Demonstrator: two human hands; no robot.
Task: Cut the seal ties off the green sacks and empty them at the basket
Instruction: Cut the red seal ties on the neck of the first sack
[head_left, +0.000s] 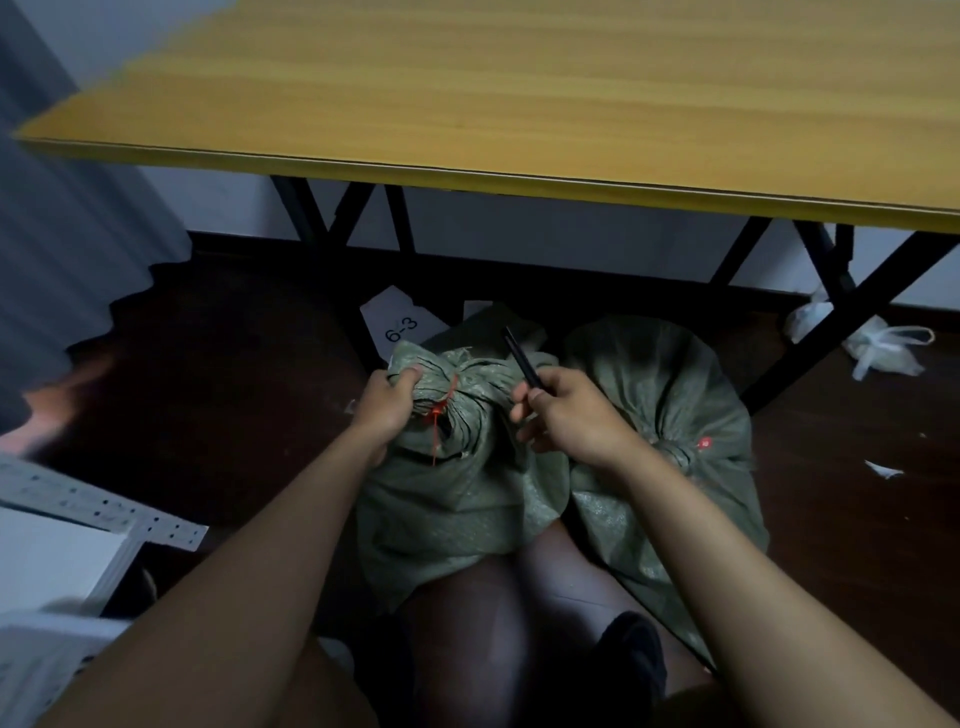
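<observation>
Two green woven sacks sit on the dark floor below the table. The nearer sack (457, 499) has its neck gathered and bound by a red seal tie (441, 410). My left hand (387, 408) grips that bunched neck just left of the tie. My right hand (566, 415) holds a slim black cutting tool (522, 361), its tip pointing up and away, a little to the right of the tie. The second sack (670, 395) stands to the right, tied shut with a red seal (704, 443). No basket shows.
A yellow wooden table (519, 104) on black crossed legs (332, 228) overhangs the sacks. A white paper marked 6-3 (400, 325) lies behind them. A white plastic bag (878, 345) lies at right. White perforated shelf rails (104, 506) lie at left. My knees show below.
</observation>
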